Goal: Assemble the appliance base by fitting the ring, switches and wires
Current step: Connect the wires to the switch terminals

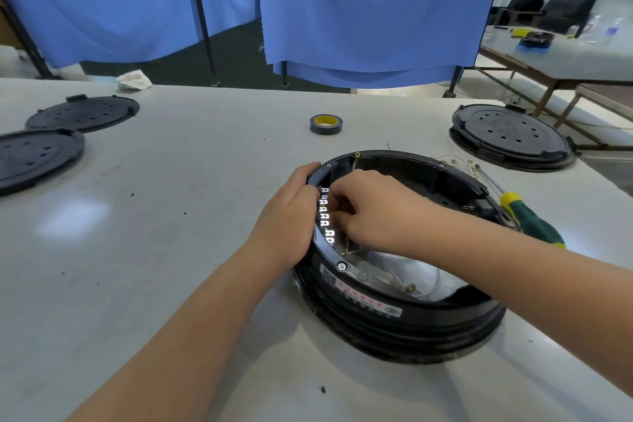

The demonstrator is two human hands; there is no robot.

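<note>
A round black appliance base (394,315) lies open side up on the white table (154,216), with a label on its near wall. My left hand (287,212) grips the base's left rim from outside. My right hand (370,209) reaches inside the rim at the left, with fingers curled on a small part next to a row of white terminals (325,216); the part itself is hidden. Thin wires and a brass fitting (409,288) lie in the base's near side over something white.
A green and yellow screwdriver (524,216) leans on the base's right edge. A roll of black tape (326,124) sits behind the base. Black perforated discs lie at far left (82,113), (30,158), and another base stands at far right (510,137). Blue curtains hang behind the table.
</note>
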